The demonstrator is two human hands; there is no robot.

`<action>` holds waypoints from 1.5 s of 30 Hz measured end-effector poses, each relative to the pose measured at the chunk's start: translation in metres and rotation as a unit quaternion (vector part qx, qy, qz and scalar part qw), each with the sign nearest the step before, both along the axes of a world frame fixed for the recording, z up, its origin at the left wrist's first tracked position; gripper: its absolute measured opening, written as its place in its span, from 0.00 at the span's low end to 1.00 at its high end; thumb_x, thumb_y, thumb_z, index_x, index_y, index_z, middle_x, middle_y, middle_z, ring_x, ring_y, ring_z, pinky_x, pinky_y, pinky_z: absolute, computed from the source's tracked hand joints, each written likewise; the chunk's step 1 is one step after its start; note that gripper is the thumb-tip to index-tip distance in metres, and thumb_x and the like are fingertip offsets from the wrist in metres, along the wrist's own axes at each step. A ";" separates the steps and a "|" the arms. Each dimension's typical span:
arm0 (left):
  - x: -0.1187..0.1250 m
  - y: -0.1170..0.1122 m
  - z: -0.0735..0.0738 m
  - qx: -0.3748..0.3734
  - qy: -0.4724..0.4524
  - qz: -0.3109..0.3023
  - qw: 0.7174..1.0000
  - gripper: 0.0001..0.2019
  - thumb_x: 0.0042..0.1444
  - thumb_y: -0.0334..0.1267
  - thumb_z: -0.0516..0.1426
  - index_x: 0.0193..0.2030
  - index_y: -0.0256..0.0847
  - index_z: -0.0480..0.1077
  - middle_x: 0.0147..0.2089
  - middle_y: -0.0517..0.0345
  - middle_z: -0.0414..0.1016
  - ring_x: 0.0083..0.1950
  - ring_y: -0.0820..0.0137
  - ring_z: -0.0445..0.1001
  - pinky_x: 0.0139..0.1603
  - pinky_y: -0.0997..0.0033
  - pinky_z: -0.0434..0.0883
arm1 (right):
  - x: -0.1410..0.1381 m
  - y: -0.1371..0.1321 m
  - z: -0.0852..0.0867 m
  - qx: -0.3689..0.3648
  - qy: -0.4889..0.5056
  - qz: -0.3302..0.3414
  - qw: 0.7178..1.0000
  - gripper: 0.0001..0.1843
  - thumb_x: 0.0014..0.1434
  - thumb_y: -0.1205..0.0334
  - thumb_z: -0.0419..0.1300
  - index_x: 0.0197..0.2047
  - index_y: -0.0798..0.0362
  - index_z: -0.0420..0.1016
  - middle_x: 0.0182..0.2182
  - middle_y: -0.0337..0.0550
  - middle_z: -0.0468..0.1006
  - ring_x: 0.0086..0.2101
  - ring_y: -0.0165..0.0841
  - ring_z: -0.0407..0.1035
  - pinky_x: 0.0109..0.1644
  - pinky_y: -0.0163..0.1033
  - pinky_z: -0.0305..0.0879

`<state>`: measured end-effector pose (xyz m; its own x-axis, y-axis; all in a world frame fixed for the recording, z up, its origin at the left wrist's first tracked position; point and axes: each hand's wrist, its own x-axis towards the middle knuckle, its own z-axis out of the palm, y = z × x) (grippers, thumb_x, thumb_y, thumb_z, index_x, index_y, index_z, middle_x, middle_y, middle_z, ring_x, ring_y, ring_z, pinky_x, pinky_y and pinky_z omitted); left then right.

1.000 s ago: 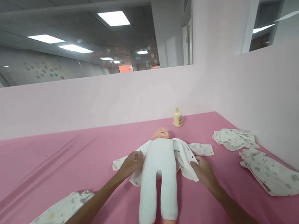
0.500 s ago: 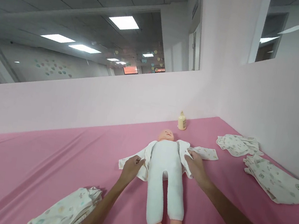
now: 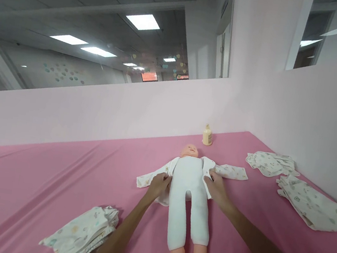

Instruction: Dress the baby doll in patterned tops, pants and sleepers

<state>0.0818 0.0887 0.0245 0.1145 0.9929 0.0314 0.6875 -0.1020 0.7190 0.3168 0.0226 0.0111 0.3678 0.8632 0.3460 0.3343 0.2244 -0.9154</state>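
Note:
A baby doll (image 3: 189, 189) with a white cloth body lies on its back, head toward the wall. Under it a printed baby shirt (image 3: 151, 178) is spread, its sleeves stretched out to both sides and its front panels apart. My left hand (image 3: 159, 185) is closed on the shirt's left front edge, beside the doll's torso. On the other side, my right hand (image 3: 216, 188) pinches the right front panel close to the doll's chest. The doll's arms are hidden, and the shirt's back lies out of sight beneath the body.
Pink sheeting (image 3: 62, 178) covers the table. A pale yellow pump bottle (image 3: 207, 135) stands near the wall behind the doll's head. Folded printed clothes (image 3: 86, 232) lie at the front left. To the right are a small printed garment (image 3: 272, 164) and a longer folded one (image 3: 315, 204).
Both hands have drawn the shirt's front panels inward, closer to the doll's sides. The doll stays in place on its back, and the view has shifted slightly.

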 end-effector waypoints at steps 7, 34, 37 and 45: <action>0.018 -0.008 0.042 -0.027 -0.314 0.049 0.948 0.13 0.53 0.48 0.54 0.29 0.40 0.60 0.25 0.65 0.61 0.26 0.76 0.62 0.30 0.73 0.64 | -0.024 0.000 0.019 -0.014 -0.089 0.023 0.996 0.08 0.55 0.65 0.50 0.25 0.50 0.55 0.24 0.36 0.64 0.28 0.32 0.59 0.33 0.37 0.54; 0.076 0.045 0.029 0.111 0.131 0.052 0.984 0.08 0.58 0.34 0.49 0.28 0.42 0.63 0.35 0.55 0.75 0.41 0.64 0.74 0.35 0.71 0.59 | -0.027 0.091 0.029 -0.116 -0.045 -0.076 0.989 0.12 0.55 0.67 0.52 0.21 0.53 0.65 0.23 0.42 0.68 0.29 0.33 0.64 0.33 0.35 0.56; 0.082 0.049 0.027 0.122 0.107 0.075 0.984 0.09 0.60 0.35 0.48 0.30 0.42 0.65 0.37 0.53 0.76 0.41 0.63 0.74 0.34 0.70 0.58 | -0.017 0.096 0.026 -0.112 0.035 -0.066 0.991 0.14 0.55 0.64 0.51 0.19 0.51 0.58 0.17 0.34 0.57 0.22 0.28 0.55 0.26 0.33 0.50; 0.082 0.058 0.026 0.193 0.034 0.140 0.971 0.11 0.63 0.35 0.46 0.45 0.40 0.68 0.47 0.50 0.77 0.46 0.62 0.74 0.39 0.68 0.62 | -0.020 0.098 0.026 -0.061 0.161 -0.065 0.983 0.11 0.49 0.63 0.53 0.19 0.49 0.54 0.16 0.30 0.53 0.20 0.25 0.48 0.21 0.33 0.46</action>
<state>0.1643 0.1464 0.0506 -0.1422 0.9014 0.4090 0.7721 -0.1576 0.6157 0.2965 0.1208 0.0374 0.5516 0.8292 0.0904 0.0406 0.0815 -0.9958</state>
